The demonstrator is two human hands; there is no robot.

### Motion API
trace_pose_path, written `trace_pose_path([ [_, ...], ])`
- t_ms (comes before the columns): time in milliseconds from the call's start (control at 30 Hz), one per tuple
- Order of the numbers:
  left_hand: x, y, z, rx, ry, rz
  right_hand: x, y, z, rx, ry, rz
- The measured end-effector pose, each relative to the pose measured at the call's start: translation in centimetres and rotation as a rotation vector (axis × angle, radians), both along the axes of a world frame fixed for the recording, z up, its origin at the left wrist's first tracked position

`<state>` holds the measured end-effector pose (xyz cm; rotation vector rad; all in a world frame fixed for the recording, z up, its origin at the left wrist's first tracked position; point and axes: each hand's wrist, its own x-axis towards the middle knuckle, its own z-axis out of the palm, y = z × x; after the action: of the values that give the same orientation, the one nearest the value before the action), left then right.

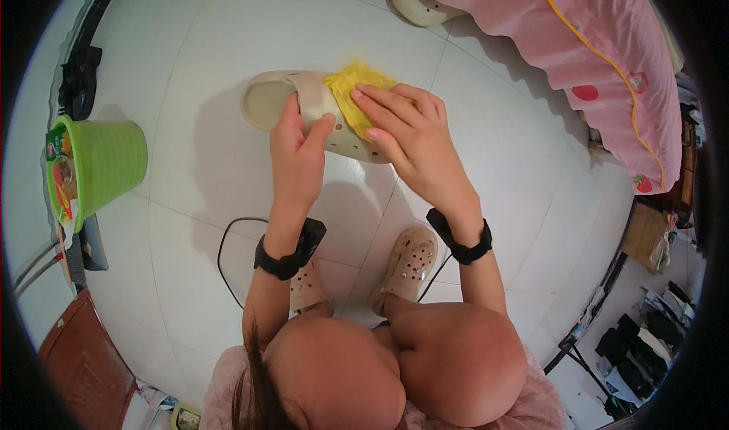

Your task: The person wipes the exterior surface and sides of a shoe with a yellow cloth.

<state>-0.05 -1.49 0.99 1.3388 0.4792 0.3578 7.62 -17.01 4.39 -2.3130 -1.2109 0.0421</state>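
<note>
A beige clog (313,102) is held sideways above the white tiled floor, its heel end to the left and its holed toe end to the right. My left hand (298,153) grips it near the strap and foot opening; some fingertips are hidden inside or behind it. My right hand (425,138) presses a crumpled yellow cloth (353,85) against the top of the toe end, fingers bent over the cloth. The cloth covers part of the holes. A black device on a band sits on each wrist.
Similar clogs (414,259) are on my feet, with a thin black cable (220,259) on the floor around them. A green bin (114,160) stands left. Another pale clog (421,6) lies beside a hanging pink cloth (562,43). A dark shoe (80,85) is at far left.
</note>
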Motion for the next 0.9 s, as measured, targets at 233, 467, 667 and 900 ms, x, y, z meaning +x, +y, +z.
trace_pose_path([
  [233,-0.2,0.0,0.4,0.014,0.056,-0.033,1.1,0.4,-0.8,0.226,0.167,-0.004],
  [467,-0.6,-0.5,0.2,-0.033,0.038,-0.059,1.0,1.2,-1.8,0.240,0.179,-0.033],
  [667,-0.5,-0.6,0.1,0.009,0.074,-0.054,1.2,0.7,-2.3,0.339,0.303,-0.074],
  [900,-0.7,-0.7,0.0,-0.056,0.065,-0.045,0.7,0.4,-2.7,0.316,0.343,-0.079],
])
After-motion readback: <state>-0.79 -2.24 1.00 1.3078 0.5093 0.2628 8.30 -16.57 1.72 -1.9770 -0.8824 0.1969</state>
